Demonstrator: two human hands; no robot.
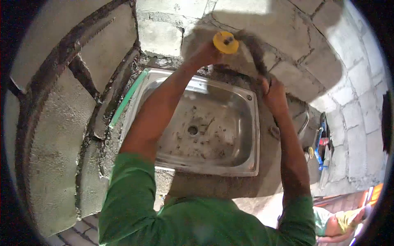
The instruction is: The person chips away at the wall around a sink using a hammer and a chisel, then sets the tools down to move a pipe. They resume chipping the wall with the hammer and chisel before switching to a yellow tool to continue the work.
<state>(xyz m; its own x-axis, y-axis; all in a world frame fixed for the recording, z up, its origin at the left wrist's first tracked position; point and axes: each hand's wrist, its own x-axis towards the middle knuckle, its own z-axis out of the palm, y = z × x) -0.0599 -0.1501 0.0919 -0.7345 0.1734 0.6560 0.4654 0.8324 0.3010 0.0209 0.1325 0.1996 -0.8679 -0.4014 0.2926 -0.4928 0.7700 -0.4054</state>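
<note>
My left hand (204,54) is raised against the grey block wall (287,37), closed around a tool with a round yellow hand guard (225,42). My right hand (273,93) is to its right, gripping a dark, motion-blurred handle (254,53) that reaches up toward the yellow guard. It looks like a hammer, but the blur hides its head. Both arms, in green sleeves, stretch over a dirty stainless steel sink (250,135) set in a rough concrete counter. The sink's drain hole (192,130) is visible between my arms.
A green strip (128,97) lies along the sink's left rim. Grey concrete panels in a rusty frame (53,135) stand on the left. A blue tool (322,143) leans at the right wall. Part of another person (340,221) shows at bottom right.
</note>
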